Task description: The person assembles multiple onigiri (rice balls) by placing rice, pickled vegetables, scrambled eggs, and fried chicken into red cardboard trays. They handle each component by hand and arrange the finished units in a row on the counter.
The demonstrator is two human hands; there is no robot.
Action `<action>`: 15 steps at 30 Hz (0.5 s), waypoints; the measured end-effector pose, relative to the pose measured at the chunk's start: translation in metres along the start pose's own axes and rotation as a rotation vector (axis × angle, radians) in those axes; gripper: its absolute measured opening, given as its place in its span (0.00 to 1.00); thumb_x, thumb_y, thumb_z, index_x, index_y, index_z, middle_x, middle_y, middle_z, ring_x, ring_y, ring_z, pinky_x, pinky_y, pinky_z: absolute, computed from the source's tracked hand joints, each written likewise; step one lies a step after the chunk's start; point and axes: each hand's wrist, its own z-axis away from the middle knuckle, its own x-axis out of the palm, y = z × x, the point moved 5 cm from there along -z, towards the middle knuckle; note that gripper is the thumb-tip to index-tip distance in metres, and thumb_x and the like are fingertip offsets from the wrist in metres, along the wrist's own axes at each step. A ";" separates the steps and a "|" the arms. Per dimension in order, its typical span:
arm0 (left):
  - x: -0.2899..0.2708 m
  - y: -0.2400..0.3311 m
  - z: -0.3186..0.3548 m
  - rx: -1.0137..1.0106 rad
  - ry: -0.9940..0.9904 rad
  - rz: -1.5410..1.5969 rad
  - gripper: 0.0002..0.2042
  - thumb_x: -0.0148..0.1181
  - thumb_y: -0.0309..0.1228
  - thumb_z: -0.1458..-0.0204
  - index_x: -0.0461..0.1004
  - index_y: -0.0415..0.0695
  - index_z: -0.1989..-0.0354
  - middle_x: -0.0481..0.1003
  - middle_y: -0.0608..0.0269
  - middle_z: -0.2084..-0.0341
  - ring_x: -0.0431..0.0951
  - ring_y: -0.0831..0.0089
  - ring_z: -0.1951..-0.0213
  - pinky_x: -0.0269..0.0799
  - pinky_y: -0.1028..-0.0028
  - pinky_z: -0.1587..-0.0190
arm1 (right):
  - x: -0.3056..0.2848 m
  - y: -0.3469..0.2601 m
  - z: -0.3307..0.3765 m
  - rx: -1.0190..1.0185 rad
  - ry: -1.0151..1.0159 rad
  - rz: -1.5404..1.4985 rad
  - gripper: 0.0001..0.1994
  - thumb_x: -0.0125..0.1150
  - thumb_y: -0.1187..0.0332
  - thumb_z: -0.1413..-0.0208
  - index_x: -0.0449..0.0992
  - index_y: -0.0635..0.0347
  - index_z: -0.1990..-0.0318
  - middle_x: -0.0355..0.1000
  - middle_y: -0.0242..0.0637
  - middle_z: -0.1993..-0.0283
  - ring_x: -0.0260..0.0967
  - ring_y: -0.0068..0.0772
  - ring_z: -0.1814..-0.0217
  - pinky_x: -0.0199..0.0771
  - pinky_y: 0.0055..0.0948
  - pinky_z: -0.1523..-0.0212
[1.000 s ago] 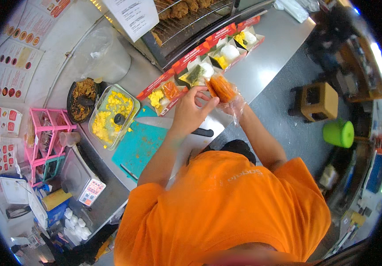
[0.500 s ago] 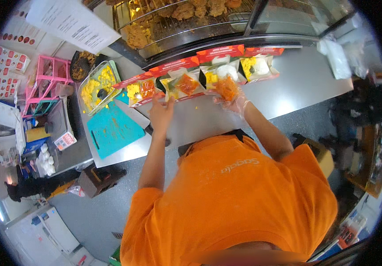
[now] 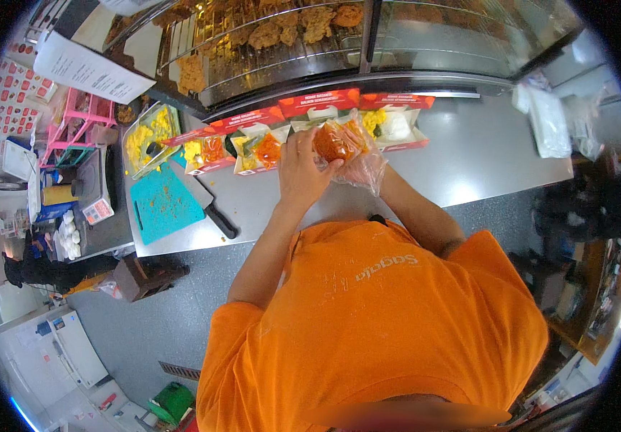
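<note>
At upper centre, the left hand pinches a sachet; the right hand, in plastic, I cannot tell. Best grip gently, lest it burst.

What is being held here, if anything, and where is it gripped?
Orange-red food packets: the right hand, behind clear plastic, holds their right side, fingers obscured. The left hand touches their left edge; whether it grips is unclear.

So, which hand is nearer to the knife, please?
Left. The left hand is to the right of the knife; the right hand, in clear plastic, is farther right.
</note>
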 end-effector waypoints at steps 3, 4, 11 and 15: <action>0.013 -0.003 -0.015 -0.013 -0.048 0.080 0.23 0.73 0.37 0.58 0.75 0.41 0.54 0.70 0.56 0.53 0.69 0.54 0.50 0.66 0.59 0.48 | 0.001 -0.009 0.011 0.071 -0.025 -0.038 0.39 0.39 0.30 0.42 0.65 0.54 0.38 0.66 0.48 0.38 0.64 0.54 0.38 0.60 0.69 0.40; 0.017 -0.007 -0.018 -0.016 -0.073 0.104 0.22 0.73 0.37 0.58 0.75 0.42 0.55 0.70 0.56 0.53 0.68 0.54 0.50 0.67 0.59 0.49 | -0.005 -0.012 0.014 0.069 0.054 0.012 0.40 0.39 0.29 0.42 0.64 0.54 0.37 0.65 0.48 0.37 0.64 0.55 0.37 0.59 0.71 0.40; 0.044 -0.064 -0.021 -0.454 -0.276 0.379 0.22 0.73 0.38 0.55 0.74 0.38 0.56 0.73 0.54 0.57 0.73 0.56 0.51 0.68 0.61 0.46 | -0.040 -0.028 0.048 -0.104 0.237 0.094 0.40 0.39 0.30 0.42 0.61 0.53 0.34 0.64 0.46 0.36 0.64 0.56 0.36 0.60 0.73 0.41; 0.026 -0.082 -0.024 -0.346 -0.006 -0.025 0.22 0.70 0.37 0.51 0.72 0.38 0.52 0.77 0.53 0.61 0.78 0.60 0.56 0.73 0.65 0.51 | -0.046 -0.061 0.086 -0.343 0.416 0.072 0.37 0.44 0.33 0.41 0.61 0.50 0.34 0.66 0.46 0.38 0.65 0.54 0.36 0.67 0.66 0.44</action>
